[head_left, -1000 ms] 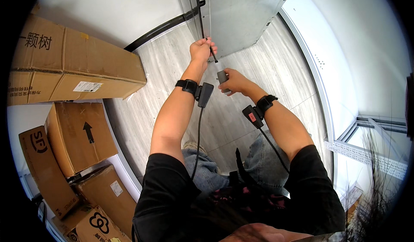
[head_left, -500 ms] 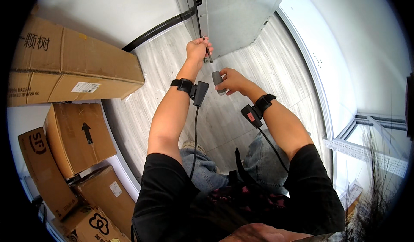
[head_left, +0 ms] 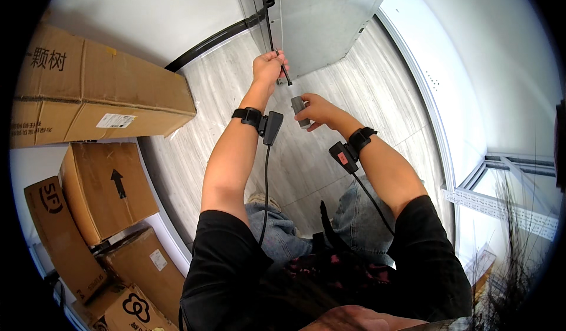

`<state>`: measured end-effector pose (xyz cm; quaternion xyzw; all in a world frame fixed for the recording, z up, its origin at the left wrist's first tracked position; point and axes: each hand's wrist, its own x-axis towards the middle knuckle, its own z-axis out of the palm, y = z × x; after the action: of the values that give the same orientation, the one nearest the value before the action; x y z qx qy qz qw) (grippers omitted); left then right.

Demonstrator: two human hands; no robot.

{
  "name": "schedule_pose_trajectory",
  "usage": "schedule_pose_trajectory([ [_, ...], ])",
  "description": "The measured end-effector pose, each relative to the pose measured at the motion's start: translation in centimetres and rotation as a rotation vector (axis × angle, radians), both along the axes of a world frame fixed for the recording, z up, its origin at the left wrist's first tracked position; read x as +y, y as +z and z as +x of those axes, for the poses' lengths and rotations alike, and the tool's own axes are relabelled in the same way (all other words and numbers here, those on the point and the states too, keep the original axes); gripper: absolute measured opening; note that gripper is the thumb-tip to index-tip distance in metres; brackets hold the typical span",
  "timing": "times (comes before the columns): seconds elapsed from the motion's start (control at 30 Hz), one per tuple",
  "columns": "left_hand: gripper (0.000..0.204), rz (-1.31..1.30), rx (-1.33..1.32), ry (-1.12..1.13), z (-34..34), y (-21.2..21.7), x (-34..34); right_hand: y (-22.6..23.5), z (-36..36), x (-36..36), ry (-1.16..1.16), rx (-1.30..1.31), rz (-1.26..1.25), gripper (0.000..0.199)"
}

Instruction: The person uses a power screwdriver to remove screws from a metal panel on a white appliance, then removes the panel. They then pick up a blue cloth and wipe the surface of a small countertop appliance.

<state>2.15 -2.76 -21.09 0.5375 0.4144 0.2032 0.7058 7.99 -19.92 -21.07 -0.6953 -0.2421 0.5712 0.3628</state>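
Note:
My left hand (head_left: 269,67) is closed round a thin dark rod (head_left: 287,76), close to the lower left edge of an upright pale grey panel (head_left: 324,21). The rod's blunt lower end points down toward my right hand. My right hand (head_left: 317,111) grips a grey cylindrical handle (head_left: 300,114) with a pale upper end, its kind not clear. A small gap shows between the handle and the rod's end. Both hands are over the floor, near the panel's bottom corner.
Cardboard boxes (head_left: 109,177) are stacked on the left, with a long carton (head_left: 135,89) above them. A white wall with a ledge (head_left: 421,89) curves along the right, near a metal frame (head_left: 501,204). Cables (head_left: 266,189) hang from both wrist devices.
The grey handle in my right hand has shifted slightly down and right, away from the rod's end. My left hand stays at the panel's edge with the rod.

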Motion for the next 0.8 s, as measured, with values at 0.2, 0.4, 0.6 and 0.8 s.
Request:
schedule_pose_trajectory([
  [0.2, 0.016, -0.025, -0.025, -0.012, -0.3, -0.1, 0.0, 0.6, -0.3, 0.2, 0.085, -0.087, -0.049, 0.058],
  [0.4, 0.020, -0.026, -0.010, -0.026, -0.8, 0.5, -0.3, 0.7, -0.5, 0.2, 0.112, -0.128, -0.084, 0.053],
  [0.6, 0.026, -0.014, -0.079, -0.100, -0.8, 1.1, -0.5, 0.7, 0.8, -0.8, 0.063, -0.145, -0.091, 0.054],
  [0.8, 0.024, -0.118, -0.139, -0.071, 1.8, 1.2, -3.1, 2.2, 4.3, -4.1, -0.065, -0.141, -0.096, 0.031],
])
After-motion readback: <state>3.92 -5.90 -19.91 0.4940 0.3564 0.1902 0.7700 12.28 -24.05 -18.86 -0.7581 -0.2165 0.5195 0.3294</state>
